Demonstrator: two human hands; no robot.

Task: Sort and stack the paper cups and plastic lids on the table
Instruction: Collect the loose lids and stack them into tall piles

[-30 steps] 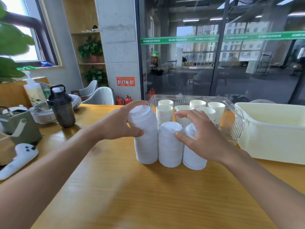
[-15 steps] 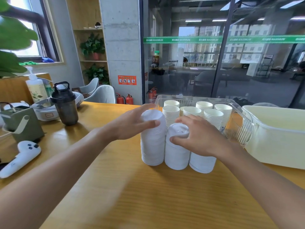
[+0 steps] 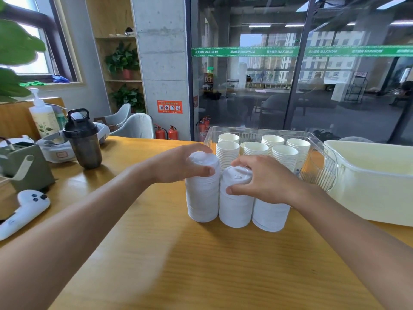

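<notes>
Now my left hand [image 3: 178, 163] grips the left lid stack [image 3: 202, 193]; my right hand [image 3: 263, 177] grips the middle lid stack [image 3: 234, 206] on the counter [image 3: 178, 265].

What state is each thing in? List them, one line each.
Left hand: grips the top of the left white plastic lid stack.
Right hand: grips the top of the middle white lid stack.
Right white lid stack: upright, top hidden by the right hand.
Paper cup stacks: nested upright in the clear plastic bin.
Dark shaker bottle: lid closed.
</notes>
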